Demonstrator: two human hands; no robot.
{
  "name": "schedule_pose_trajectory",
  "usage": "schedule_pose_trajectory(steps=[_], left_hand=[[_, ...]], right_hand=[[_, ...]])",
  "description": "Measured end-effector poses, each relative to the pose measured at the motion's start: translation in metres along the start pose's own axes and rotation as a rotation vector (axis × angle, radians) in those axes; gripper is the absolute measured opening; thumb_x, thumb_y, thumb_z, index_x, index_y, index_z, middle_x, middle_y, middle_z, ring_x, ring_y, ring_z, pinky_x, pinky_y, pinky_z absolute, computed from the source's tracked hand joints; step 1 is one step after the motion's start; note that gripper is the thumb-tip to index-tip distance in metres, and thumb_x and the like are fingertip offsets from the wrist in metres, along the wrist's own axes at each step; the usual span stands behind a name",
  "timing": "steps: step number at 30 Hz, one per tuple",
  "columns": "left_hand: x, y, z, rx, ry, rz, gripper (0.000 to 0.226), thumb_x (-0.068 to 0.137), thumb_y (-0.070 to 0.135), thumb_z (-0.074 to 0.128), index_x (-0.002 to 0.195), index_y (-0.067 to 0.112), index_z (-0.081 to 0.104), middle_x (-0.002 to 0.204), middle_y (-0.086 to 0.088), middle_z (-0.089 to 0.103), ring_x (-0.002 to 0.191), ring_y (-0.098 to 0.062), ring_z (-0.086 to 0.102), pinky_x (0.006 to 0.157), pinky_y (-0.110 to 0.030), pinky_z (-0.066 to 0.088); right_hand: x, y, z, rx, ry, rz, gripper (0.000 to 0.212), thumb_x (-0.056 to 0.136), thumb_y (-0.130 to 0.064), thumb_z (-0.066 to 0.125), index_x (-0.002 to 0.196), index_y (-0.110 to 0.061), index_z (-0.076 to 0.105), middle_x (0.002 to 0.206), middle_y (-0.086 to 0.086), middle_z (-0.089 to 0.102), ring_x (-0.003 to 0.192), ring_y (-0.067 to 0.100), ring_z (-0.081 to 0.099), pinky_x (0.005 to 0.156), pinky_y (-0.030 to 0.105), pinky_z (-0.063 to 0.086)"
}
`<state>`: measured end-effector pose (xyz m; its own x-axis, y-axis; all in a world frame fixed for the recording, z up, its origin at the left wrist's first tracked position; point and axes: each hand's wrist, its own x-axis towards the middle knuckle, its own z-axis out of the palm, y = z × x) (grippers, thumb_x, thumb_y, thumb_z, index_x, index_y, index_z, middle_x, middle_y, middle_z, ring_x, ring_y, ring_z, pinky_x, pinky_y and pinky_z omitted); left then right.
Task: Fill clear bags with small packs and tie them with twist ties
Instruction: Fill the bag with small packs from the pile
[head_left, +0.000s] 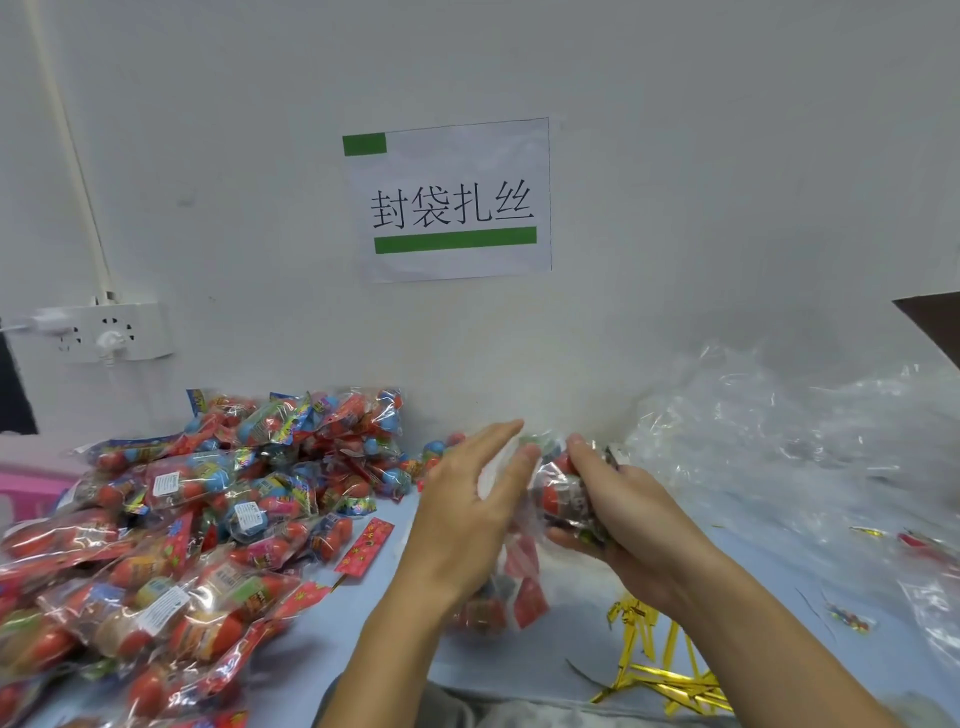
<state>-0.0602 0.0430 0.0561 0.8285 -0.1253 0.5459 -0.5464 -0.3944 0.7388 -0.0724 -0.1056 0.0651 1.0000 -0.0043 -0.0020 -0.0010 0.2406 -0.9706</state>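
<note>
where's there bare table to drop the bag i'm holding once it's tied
Bare table lies between the pile of filled bags and your left hand. A smaller strip runs right of the gold twist ties. Crowded: the left pile, and the loose clear bags at right.

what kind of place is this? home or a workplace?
Likely a small hand-packing workstation, not a home. A printed sign taped to the wall seems to label the station, a big pile of filled snack bags covers the table's left, and gold twist ties and empty clear bags lie right.
</note>
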Motion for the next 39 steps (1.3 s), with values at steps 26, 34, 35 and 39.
schedule_pose_trajectory(steps=[26,34,35,39], left_hand=[[-0.003,0.004,0.017,0.095,-0.017,0.232,0.022,0.100,0.027,0.055,0.104,0.023,0.076,0.109,0.014,0.072,0.112,-0.010,0.060,0.100,-0.045,0.043],[-0.004,0.006,0.016,0.148,-0.044,0.226,0.024,0.101,0.033,0.052,0.104,0.028,0.075,0.108,0.019,0.070,0.113,-0.011,0.058,0.100,-0.049,0.041],[-0.004,0.006,0.015,0.149,-0.042,0.222,0.024,0.101,0.034,0.051,0.104,0.028,0.075,0.108,0.019,0.069,0.112,-0.010,0.058,0.100,-0.048,0.041],[-0.004,0.006,0.014,0.147,-0.015,0.203,0.022,0.102,0.027,0.053,0.107,0.027,0.074,0.110,0.017,0.069,0.113,-0.009,0.057,0.100,-0.047,0.041]], right_hand=[[-0.001,0.002,-0.011,-0.486,-0.287,0.146,0.033,0.101,-0.027,0.043,0.095,-0.010,0.070,0.070,0.003,0.067,0.073,0.015,0.064,0.065,0.025,0.048],[-0.003,-0.001,-0.019,-0.713,-0.192,0.025,0.029,0.101,-0.020,0.042,0.093,-0.009,0.067,0.068,-0.003,0.061,0.059,0.010,0.056,0.052,0.018,0.039],[-0.002,-0.001,-0.020,-0.702,-0.183,-0.006,0.027,0.101,-0.021,0.043,0.095,-0.012,0.068,0.066,-0.003,0.059,0.059,0.011,0.053,0.050,0.018,0.037],[0.001,-0.001,-0.024,-0.680,-0.188,-0.089,0.021,0.101,-0.023,0.051,0.099,-0.016,0.071,0.078,0.003,0.064,0.071,0.017,0.056,0.063,0.027,0.042]])
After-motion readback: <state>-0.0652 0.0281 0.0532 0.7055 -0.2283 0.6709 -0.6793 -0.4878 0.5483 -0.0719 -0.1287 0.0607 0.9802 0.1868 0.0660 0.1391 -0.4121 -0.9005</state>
